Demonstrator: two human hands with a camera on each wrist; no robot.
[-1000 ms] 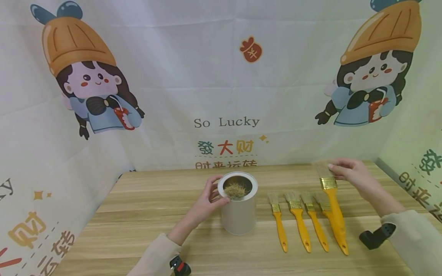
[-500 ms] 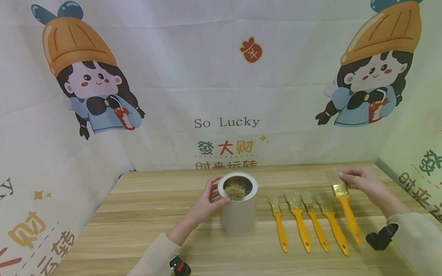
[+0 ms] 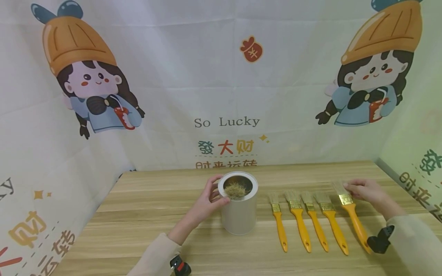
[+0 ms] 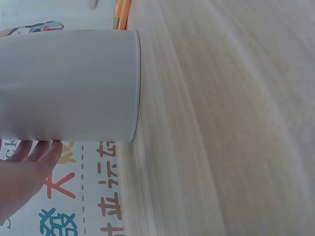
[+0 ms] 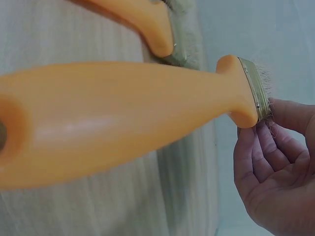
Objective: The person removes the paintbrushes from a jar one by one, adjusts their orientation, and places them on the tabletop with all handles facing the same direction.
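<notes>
My left hand holds a light grey can by its upper left side, thumb at the front near the rim. The can stands upright, with a tan, fibrous tuft inside its mouth. At the right, my right hand pinches a paintbrush by its pale bristles. The right wrist view shows its yellow-orange handle close up and the thumb on the bristle end. A shadow lies under this brush; whether it touches the table cannot be told.
Several yellow-handled paintbrushes lie in a row between the can and my right hand, the nearest paintbrush just left of the held one. They rest on a wooden table. A printed cloth hangs behind it.
My right hand has moved right and down with the paintbrush, from above the row to its right end. The left hand and the can have stayed still.
</notes>
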